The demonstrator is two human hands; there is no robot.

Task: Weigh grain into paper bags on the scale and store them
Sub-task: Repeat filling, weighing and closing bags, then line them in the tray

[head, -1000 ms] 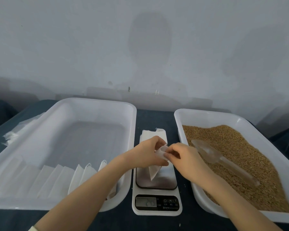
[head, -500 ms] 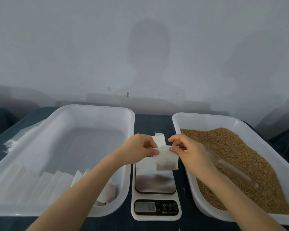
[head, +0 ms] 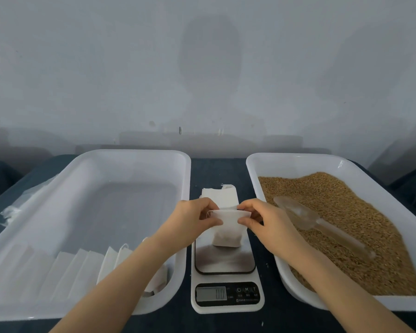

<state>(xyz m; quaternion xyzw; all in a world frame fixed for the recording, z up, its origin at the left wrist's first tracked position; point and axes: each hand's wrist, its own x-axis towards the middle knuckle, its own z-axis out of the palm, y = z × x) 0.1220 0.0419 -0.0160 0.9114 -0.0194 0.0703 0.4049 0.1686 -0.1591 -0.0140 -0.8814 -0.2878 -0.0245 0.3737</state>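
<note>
A small white paper bag (head: 227, 233) stands upright on the steel plate of the kitchen scale (head: 226, 260), its mouth spread open. My left hand (head: 192, 219) pinches the bag's left rim and my right hand (head: 262, 219) pinches its right rim. The scale's display (head: 211, 293) is lit; its digits are unreadable. Brown grain (head: 346, 224) fills the white tray (head: 298, 159) on the right. On the grain lies a clear plastic scoop (head: 305, 218), untouched. A stack of empty bags (head: 222, 197) lies behind the scale.
A large white tray (head: 130, 155) on the left holds a row of filled bags (head: 82, 267) along its near side. More white paper (head: 17, 205) lies left of that tray. A grey wall rises behind the dark table.
The bag, held sideways above the scale a moment ago, now stands on the plate. Both hands have spread its mouth open.
</note>
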